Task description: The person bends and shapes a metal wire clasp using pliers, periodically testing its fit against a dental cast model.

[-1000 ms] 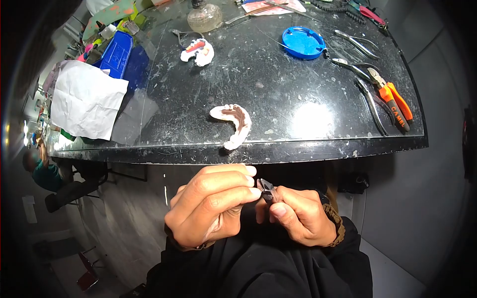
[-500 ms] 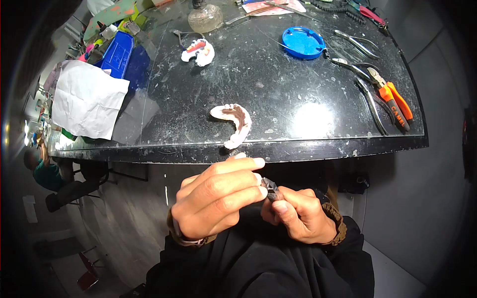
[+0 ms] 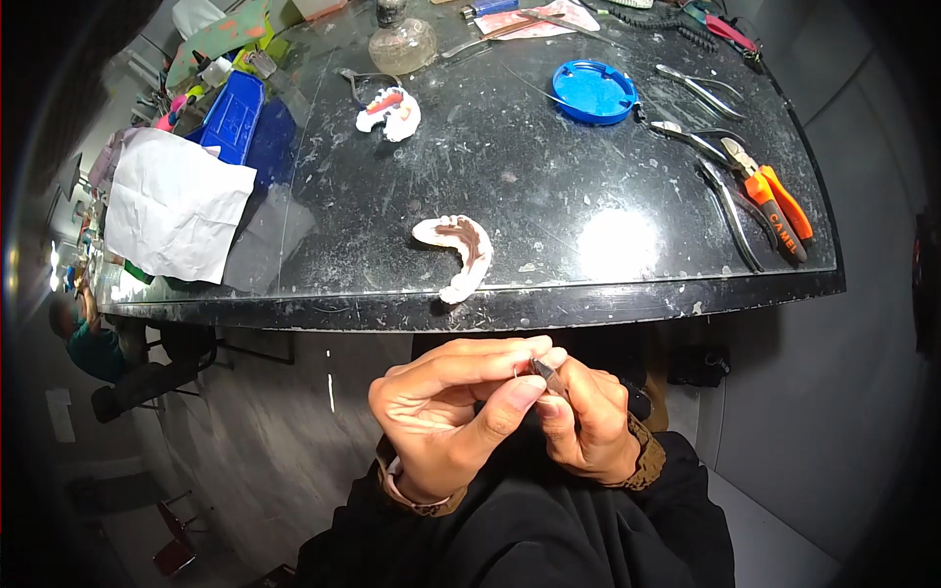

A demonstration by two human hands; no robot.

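Observation:
My right hand (image 3: pixel 593 416) is wrapped around small dark metal pliers (image 3: pixel 549 376), their jaws pointing up and left; the handles are hidden in the palm. My left hand (image 3: pixel 461 412) meets it at the jaws, thumb and fingertips pinched together. Between those fingertips shows a thin curved piece of wire (image 3: pixel 517 372), mostly covered. Just beyond the hands, a dental cast (image 3: pixel 477 257), white and horseshoe-shaped with a brown inner face, lies at the table's near edge.
On the black table (image 3: pixel 372 216) are a second cast with red (image 3: pixel 400 116), a blue round lid (image 3: pixel 594 92), orange-handled cutters (image 3: pixel 774 201) and other pliers (image 3: pixel 730 216). Left are a blue bin (image 3: pixel 235 118) and white paper (image 3: pixel 176 206). A glass burner (image 3: pixel 402 47) stands behind. A person (image 3: pixel 93 333) sits far left.
My left hand has turned and shifted right, bringing its thumb into view and its fingertips together at the plier jaws. The right hand keeps its grip, nearly in place.

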